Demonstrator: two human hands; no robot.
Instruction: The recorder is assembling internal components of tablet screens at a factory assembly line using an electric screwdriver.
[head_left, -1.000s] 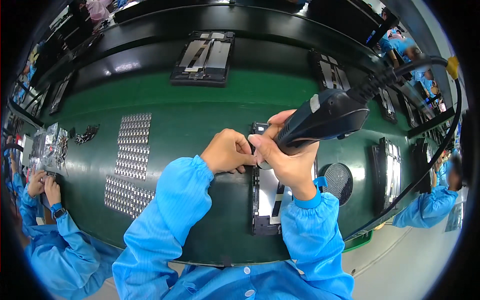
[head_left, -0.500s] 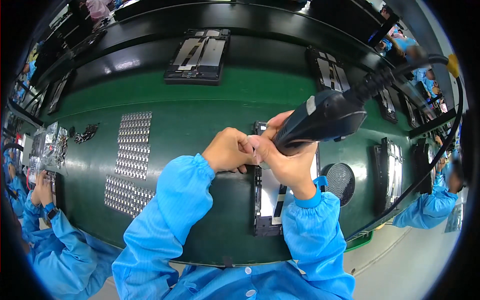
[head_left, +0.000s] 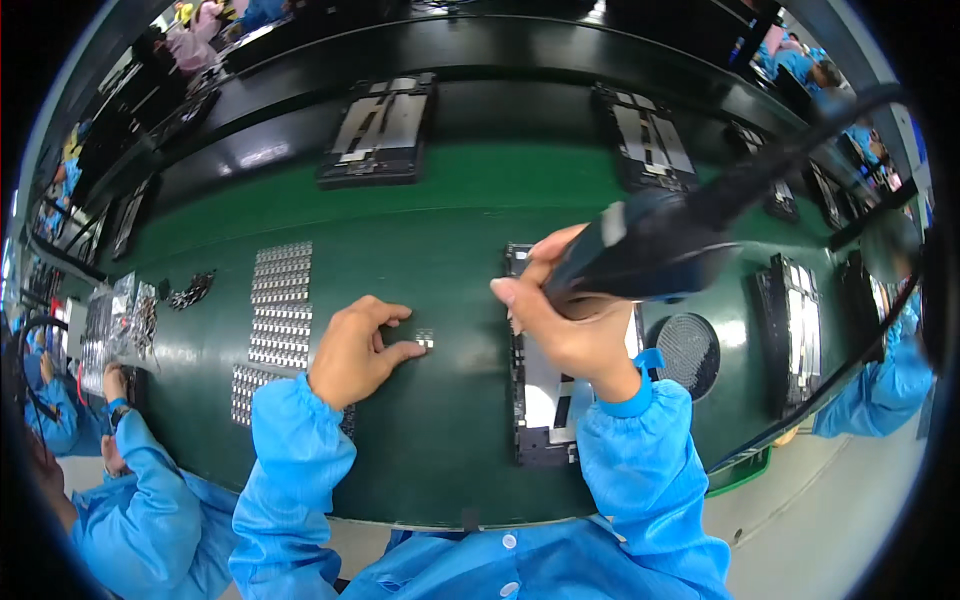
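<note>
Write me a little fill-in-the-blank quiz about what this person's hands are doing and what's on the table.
1. The dark corded tool is held in the person's ____ hand.
2. The left hand has its thumb tip and index fingertip ____, not pinched together.
3. The dish to the right of the flat device has a ____ outline.
4. The grids of small parts lie on a table whose top is coloured ____.

Missing words: right; apart; round; green.
</note>
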